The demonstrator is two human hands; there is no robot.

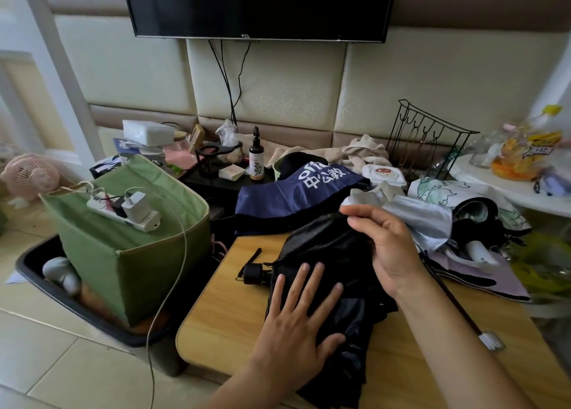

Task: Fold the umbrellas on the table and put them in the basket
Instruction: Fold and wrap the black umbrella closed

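Note:
A black umbrella lies collapsed on the wooden table, its black handle pointing left. My left hand presses flat on its canopy with fingers spread. My right hand pinches a fold of the black fabric at the far edge. Behind lies a navy umbrella with white lettering. A silver-and-white printed umbrella sprawls to the right. The green fabric basket stands on the floor at the left, apart from both hands.
A white power strip with a charger rests on the basket's rim, its cable hanging down. A black tray sits under the basket. A spray bottle, wet-wipes pack and black wire rack crowd the back.

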